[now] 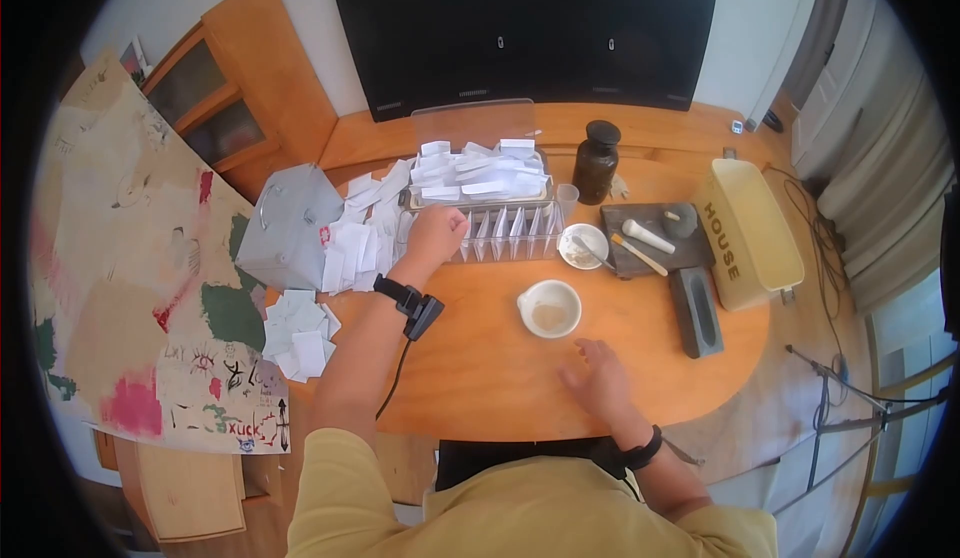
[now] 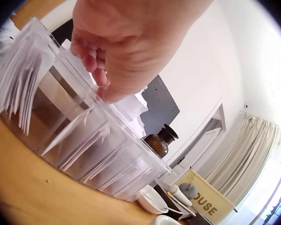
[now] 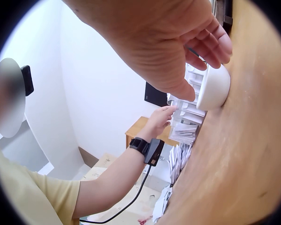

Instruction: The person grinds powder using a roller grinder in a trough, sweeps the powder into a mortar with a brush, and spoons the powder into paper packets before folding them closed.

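My left hand (image 1: 437, 235) is at the near left part of a clear divided box (image 1: 505, 255), its fingers bent over the rim. In the left wrist view the thumb tip is right at the box's top edge, and I cannot tell whether the fingers pinch anything. Folded white paper packets (image 2: 77, 133) stand upright in the box's compartments. My right hand (image 1: 598, 383) hovers near the table's front edge, fingers loosely spread and holding nothing. Just beyond it sits a white mortar (image 1: 533, 301) with a pouring lip and pale brown powder (image 1: 549, 317) inside.
Behind the divided box stands a bin heaped with white packets (image 1: 475, 170). Loose papers (image 1: 297, 333) and a metal case (image 1: 285, 220) lie left. Rightward are a small dish (image 1: 578, 252), pestle (image 1: 648, 235), brush (image 1: 640, 255), dark bottle (image 1: 596, 163), grey stone trough (image 1: 695, 310) and yellow tin (image 1: 765, 233).
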Action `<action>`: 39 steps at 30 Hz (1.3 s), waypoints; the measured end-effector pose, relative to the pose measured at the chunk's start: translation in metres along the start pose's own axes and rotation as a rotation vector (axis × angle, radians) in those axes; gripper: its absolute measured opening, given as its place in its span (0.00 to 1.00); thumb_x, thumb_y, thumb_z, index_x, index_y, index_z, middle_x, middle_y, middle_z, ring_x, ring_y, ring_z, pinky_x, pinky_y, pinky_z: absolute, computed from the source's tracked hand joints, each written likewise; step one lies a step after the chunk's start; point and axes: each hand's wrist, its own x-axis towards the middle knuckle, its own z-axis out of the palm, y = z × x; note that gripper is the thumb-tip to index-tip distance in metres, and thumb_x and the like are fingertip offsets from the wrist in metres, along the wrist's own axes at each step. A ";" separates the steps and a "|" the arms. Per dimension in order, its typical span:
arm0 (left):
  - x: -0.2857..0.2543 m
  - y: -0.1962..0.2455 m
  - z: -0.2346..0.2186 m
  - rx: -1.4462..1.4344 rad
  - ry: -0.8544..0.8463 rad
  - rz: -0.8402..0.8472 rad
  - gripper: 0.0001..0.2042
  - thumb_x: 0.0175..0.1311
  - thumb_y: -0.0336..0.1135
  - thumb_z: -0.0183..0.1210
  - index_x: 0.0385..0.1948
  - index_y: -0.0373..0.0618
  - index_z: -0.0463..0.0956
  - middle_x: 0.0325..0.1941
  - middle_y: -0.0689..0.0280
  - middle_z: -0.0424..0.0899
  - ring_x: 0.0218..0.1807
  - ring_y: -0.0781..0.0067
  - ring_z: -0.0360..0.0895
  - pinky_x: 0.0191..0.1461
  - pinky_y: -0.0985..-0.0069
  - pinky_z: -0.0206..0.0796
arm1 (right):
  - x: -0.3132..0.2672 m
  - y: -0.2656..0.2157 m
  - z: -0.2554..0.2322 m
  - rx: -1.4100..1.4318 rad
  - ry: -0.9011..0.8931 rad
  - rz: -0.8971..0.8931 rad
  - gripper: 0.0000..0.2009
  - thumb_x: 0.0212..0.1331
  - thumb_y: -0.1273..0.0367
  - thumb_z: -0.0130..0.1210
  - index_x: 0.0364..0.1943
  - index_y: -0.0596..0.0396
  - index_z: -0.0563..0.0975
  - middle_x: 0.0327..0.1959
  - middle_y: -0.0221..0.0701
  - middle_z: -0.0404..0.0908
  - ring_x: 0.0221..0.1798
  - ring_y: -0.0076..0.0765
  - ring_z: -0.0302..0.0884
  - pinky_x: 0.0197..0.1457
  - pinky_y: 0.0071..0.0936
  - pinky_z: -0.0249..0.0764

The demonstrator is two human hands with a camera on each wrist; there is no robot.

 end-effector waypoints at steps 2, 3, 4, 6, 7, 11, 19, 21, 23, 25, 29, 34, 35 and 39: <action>0.009 0.003 0.012 0.184 -0.054 -0.085 0.07 0.50 0.37 0.63 0.22 0.45 0.82 0.25 0.57 0.82 0.33 0.55 0.79 0.39 0.63 0.71 | -0.006 0.002 0.000 -0.001 0.001 -0.037 0.21 0.49 0.63 0.65 0.45 0.59 0.75 0.41 0.44 0.77 0.45 0.51 0.76 0.46 0.40 0.74; 0.012 0.004 0.016 0.277 -0.080 -0.130 0.08 0.49 0.38 0.63 0.20 0.45 0.83 0.25 0.56 0.82 0.33 0.53 0.80 0.38 0.63 0.72 | -0.008 0.003 0.000 0.005 0.000 -0.042 0.20 0.49 0.63 0.65 0.44 0.59 0.75 0.40 0.44 0.77 0.45 0.51 0.76 0.46 0.40 0.74; 0.015 0.004 0.019 0.300 -0.090 -0.155 0.08 0.49 0.38 0.63 0.21 0.45 0.83 0.25 0.55 0.83 0.33 0.52 0.80 0.39 0.62 0.73 | -0.010 0.004 -0.001 0.013 -0.002 -0.049 0.19 0.49 0.63 0.65 0.43 0.59 0.76 0.39 0.44 0.78 0.44 0.51 0.76 0.46 0.40 0.74; 0.020 0.000 0.022 0.348 -0.107 -0.206 0.08 0.48 0.39 0.63 0.22 0.45 0.83 0.27 0.54 0.83 0.33 0.51 0.81 0.39 0.61 0.73 | -0.013 0.006 -0.001 0.023 -0.007 -0.061 0.19 0.49 0.63 0.65 0.42 0.59 0.76 0.39 0.44 0.78 0.44 0.51 0.76 0.46 0.40 0.74; 0.020 0.002 0.018 0.334 -0.082 -0.222 0.08 0.49 0.39 0.63 0.22 0.44 0.83 0.27 0.54 0.84 0.33 0.51 0.81 0.39 0.62 0.73 | -0.014 0.007 -0.001 0.026 -0.009 -0.065 0.18 0.49 0.64 0.65 0.42 0.59 0.76 0.39 0.44 0.78 0.43 0.51 0.76 0.46 0.40 0.74; 0.010 0.025 -0.022 0.216 0.066 -0.210 0.09 0.52 0.39 0.62 0.24 0.43 0.83 0.26 0.55 0.83 0.31 0.54 0.81 0.37 0.64 0.73 | -0.013 0.008 0.000 0.030 -0.002 -0.085 0.19 0.49 0.64 0.65 0.42 0.58 0.75 0.39 0.44 0.77 0.44 0.52 0.75 0.47 0.40 0.73; -0.040 0.092 -0.061 -0.267 0.047 -0.180 0.10 0.55 0.38 0.65 0.26 0.39 0.83 0.17 0.70 0.76 0.21 0.80 0.69 0.26 0.79 0.61 | 0.041 -0.039 -0.012 -0.036 0.205 -0.247 0.39 0.38 0.61 0.72 0.57 0.62 0.65 0.51 0.44 0.70 0.55 0.52 0.67 0.58 0.43 0.65; -0.053 0.098 -0.044 -0.395 -0.065 -0.163 0.10 0.56 0.37 0.65 0.26 0.38 0.83 0.17 0.73 0.75 0.21 0.86 0.66 0.25 0.82 0.58 | 0.055 -0.050 -0.016 -0.074 0.260 -0.254 0.44 0.35 0.60 0.73 0.59 0.63 0.63 0.53 0.43 0.69 0.58 0.50 0.65 0.61 0.44 0.61; -0.064 0.113 -0.033 -0.459 -0.207 -0.204 0.11 0.56 0.38 0.65 0.26 0.38 0.82 0.19 0.70 0.78 0.23 0.83 0.70 0.27 0.81 0.62 | 0.064 -0.056 -0.022 -0.115 0.293 -0.265 0.46 0.33 0.59 0.74 0.60 0.63 0.62 0.54 0.42 0.68 0.60 0.50 0.64 0.62 0.44 0.59; -0.074 0.122 -0.022 -0.573 -0.325 -0.228 0.12 0.56 0.39 0.65 0.27 0.37 0.82 0.21 0.69 0.79 0.24 0.82 0.72 0.29 0.80 0.64 | 0.067 -0.052 -0.021 -0.147 0.294 -0.269 0.45 0.32 0.58 0.73 0.58 0.63 0.64 0.51 0.42 0.70 0.57 0.49 0.66 0.62 0.43 0.59; -0.084 0.122 0.005 -0.827 -0.471 -0.261 0.11 0.59 0.38 0.65 0.28 0.37 0.81 0.23 0.73 0.78 0.25 0.87 0.68 0.28 0.84 0.60 | 0.065 -0.032 -0.015 -0.194 0.216 -0.225 0.41 0.31 0.58 0.73 0.54 0.61 0.68 0.44 0.40 0.73 0.50 0.46 0.70 0.57 0.41 0.61; -0.089 0.133 0.011 -0.690 -0.434 -0.148 0.13 0.58 0.39 0.64 0.36 0.37 0.79 0.26 0.69 0.79 0.26 0.82 0.70 0.30 0.81 0.62 | 0.063 -0.021 -0.012 -0.186 0.193 -0.176 0.35 0.32 0.59 0.72 0.48 0.57 0.71 0.36 0.36 0.75 0.43 0.44 0.73 0.48 0.39 0.63; -0.094 0.139 0.012 -0.537 -0.337 -0.033 0.14 0.57 0.38 0.64 0.38 0.36 0.78 0.28 0.66 0.80 0.27 0.78 0.73 0.32 0.79 0.65 | 0.063 -0.020 -0.011 -0.197 0.191 -0.171 0.34 0.32 0.59 0.72 0.47 0.56 0.71 0.36 0.36 0.75 0.42 0.43 0.74 0.47 0.38 0.63; -0.102 0.141 0.017 -0.245 -0.105 0.244 0.17 0.57 0.37 0.62 0.44 0.37 0.74 0.31 0.60 0.81 0.30 0.67 0.77 0.36 0.74 0.70 | 0.060 -0.023 -0.013 -0.257 0.205 -0.182 0.31 0.32 0.59 0.72 0.44 0.54 0.71 0.35 0.35 0.75 0.40 0.43 0.73 0.45 0.37 0.63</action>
